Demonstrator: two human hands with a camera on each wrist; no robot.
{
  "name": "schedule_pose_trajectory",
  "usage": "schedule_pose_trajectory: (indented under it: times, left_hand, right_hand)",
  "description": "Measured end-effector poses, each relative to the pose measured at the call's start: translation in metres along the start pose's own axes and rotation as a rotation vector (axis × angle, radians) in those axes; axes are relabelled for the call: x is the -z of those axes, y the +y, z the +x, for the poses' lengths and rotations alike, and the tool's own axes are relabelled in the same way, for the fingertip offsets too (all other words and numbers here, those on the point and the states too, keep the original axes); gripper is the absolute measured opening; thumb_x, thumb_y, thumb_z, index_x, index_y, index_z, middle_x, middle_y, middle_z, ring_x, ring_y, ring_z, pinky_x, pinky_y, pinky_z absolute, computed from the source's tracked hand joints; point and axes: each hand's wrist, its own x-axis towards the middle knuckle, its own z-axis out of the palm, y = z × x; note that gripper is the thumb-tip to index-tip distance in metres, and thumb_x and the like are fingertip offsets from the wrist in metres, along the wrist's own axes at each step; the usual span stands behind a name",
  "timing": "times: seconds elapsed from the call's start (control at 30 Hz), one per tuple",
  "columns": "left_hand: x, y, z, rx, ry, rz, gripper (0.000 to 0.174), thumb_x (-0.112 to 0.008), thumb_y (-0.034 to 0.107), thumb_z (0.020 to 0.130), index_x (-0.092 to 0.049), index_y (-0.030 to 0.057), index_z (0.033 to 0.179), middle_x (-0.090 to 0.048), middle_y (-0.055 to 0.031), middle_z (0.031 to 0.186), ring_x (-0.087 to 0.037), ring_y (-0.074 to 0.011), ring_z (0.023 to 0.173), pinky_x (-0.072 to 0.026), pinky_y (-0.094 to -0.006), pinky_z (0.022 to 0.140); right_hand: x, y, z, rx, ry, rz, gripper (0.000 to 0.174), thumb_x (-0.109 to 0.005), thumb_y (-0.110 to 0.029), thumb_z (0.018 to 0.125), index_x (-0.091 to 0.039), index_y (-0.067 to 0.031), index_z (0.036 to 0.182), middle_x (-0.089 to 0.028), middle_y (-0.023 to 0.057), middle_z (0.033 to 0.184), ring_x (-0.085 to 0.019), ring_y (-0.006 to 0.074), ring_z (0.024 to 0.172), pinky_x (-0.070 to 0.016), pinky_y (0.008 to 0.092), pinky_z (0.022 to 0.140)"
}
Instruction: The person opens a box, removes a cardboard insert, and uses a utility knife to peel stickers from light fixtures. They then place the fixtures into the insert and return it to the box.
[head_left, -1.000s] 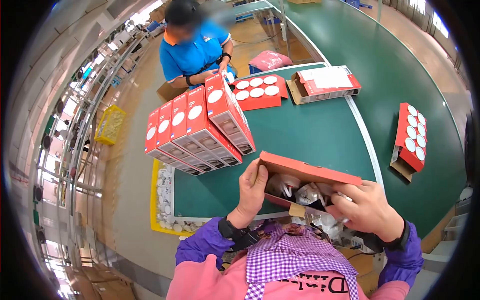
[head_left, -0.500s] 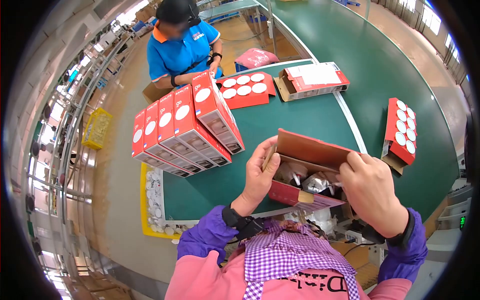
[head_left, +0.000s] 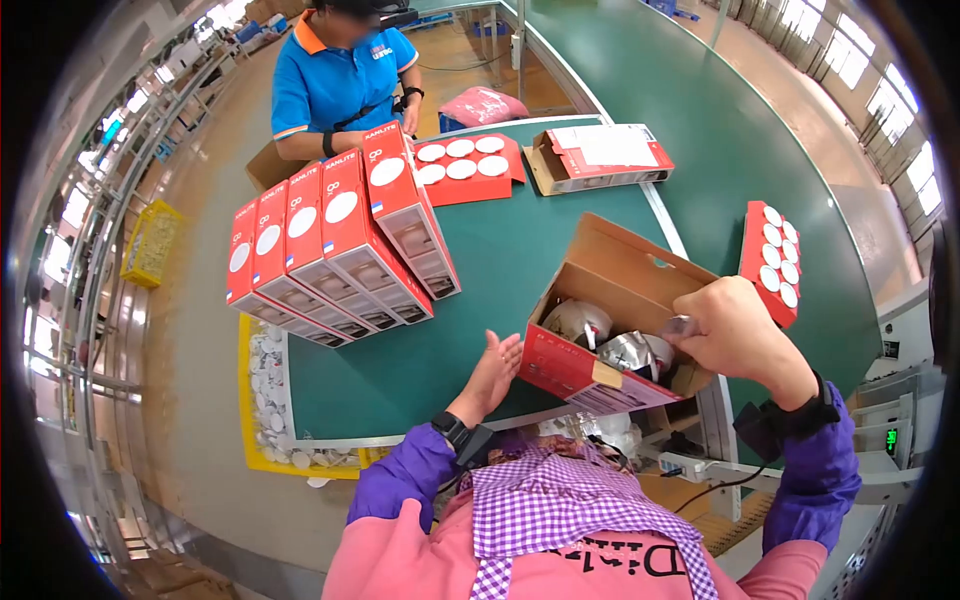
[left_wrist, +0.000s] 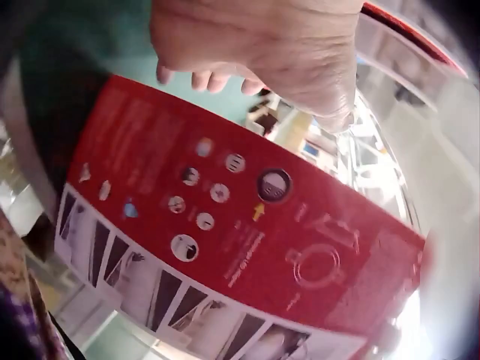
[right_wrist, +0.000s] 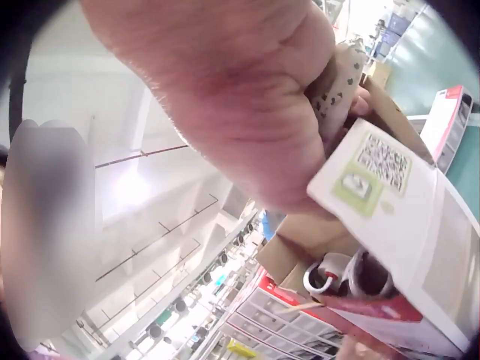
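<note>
Had the open red box (head_left: 585, 365) at the near edge of the green table (head_left: 500, 260), lid flap up, bagged lamps (head_left: 628, 352) inside. My left hand (head_left: 492, 368) was flat and relaxed, fingertips right at the box's left end. My right hand (head_left: 735, 330) was curled over the right end, pinching what looked like a small silvery packet (head_left: 680, 325), though it was hard to tell exactly. A row of closed red boxes (head_left: 330, 250) lay further back on the left.
</note>
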Motion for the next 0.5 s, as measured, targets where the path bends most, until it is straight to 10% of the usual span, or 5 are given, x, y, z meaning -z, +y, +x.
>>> schedule_pose_trajectory:
  times: [0.27, 0.5]
  left_hand:
    - [-0.009, -0.005, -0.004, 0.14, -0.035, -0.255, 0.072, -0.037, 0.068, 0.087, -0.044, 0.0124, 0.132, -0.052, -0.0063, 0.13, -0.047, -0.0218, 0.118, -0.0341, -0.0375, 0.098]
    - [-0.027, 0.015, 0.02, -0.112, -0.127, -0.399, 0.074, -0.049, 0.067, 0.082, -0.047, 0.0113, 0.13, -0.052, -0.0079, 0.132, -0.049, -0.0256, 0.12, -0.0372, -0.0472, 0.102]
  right_hand:
    - [0.039, -0.003, -0.024, -0.173, 0.065, 0.339, 0.024, -0.074, -0.017, 0.069, -0.062, 0.0032, 0.074, -0.051, 0.016, 0.054, -0.05, 0.0277, 0.047, -0.0423, 0.0349, 0.049]
    - [-0.003, 0.038, -0.048, -0.398, 0.263, 0.801, 0.019, -0.072, -0.011, 0.077, -0.059, 0.0001, 0.068, -0.049, -0.0057, 0.057, -0.041, 0.0028, 0.053, -0.0334, 0.0249, 0.046]
